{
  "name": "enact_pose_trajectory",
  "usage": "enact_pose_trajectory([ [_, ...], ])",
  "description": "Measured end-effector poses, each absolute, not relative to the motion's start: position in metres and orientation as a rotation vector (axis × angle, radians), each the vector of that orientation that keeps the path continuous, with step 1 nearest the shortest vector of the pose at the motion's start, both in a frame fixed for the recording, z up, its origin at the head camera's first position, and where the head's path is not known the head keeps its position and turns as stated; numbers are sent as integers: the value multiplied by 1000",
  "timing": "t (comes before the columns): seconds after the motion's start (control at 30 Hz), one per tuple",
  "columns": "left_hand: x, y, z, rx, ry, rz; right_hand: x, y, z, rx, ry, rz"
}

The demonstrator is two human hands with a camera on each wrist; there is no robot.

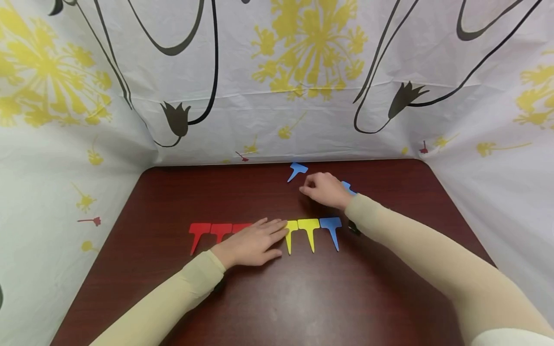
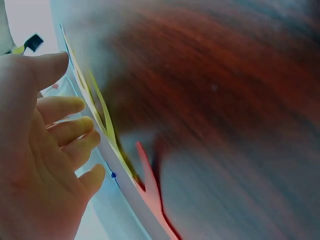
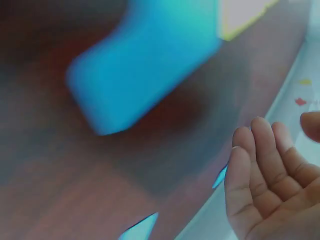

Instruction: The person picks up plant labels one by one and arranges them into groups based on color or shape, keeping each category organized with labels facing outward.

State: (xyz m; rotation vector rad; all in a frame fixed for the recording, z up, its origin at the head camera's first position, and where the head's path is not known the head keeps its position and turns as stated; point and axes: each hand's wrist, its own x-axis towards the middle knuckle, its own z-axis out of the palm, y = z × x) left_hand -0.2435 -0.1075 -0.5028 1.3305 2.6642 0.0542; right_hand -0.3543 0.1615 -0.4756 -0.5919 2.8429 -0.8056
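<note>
T-shaped plastic plant labels lie side by side in a row across the table. From the left come red labels [image 1: 200, 228], then yellow labels [image 1: 308, 224], then a blue label [image 1: 331, 223] at the right end. My left hand [image 1: 255, 241] lies over the middle of the row with straight fingers, covering part of it; its fingertips reach the edge of a yellow label. Beyond the row, my right hand [image 1: 326, 190] is held over the table, fingers loosely bent and nothing between them. A loose blue label [image 1: 297, 168] lies just past its fingertips.
Another blue label [image 1: 347, 187] shows partly behind my right wrist. The dark red-brown table [image 1: 277, 307] ends at the back against a white curtain [image 1: 242, 86] with yellow and dark flower prints, which also hangs along both sides.
</note>
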Motion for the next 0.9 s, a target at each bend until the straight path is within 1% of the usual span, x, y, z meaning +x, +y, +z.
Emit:
enact_pose_trajectory([
  [0.2, -242, -109, -506, 1352, 2668, 60, -389, 134, -481, -328, 2792, -815],
  [0.4, -240, -112, -509, 1359, 2675, 57, -408, 116, -490, -138, 2793, -724],
  [0.57, -242, -113, -509, 1360, 2684, 45, -413, 107, -496, -50, 2818, -663],
  [0.9, -238, -114, -511, 1361, 2673, 26, -411, 101, -496, -41, 2882, -570],
])
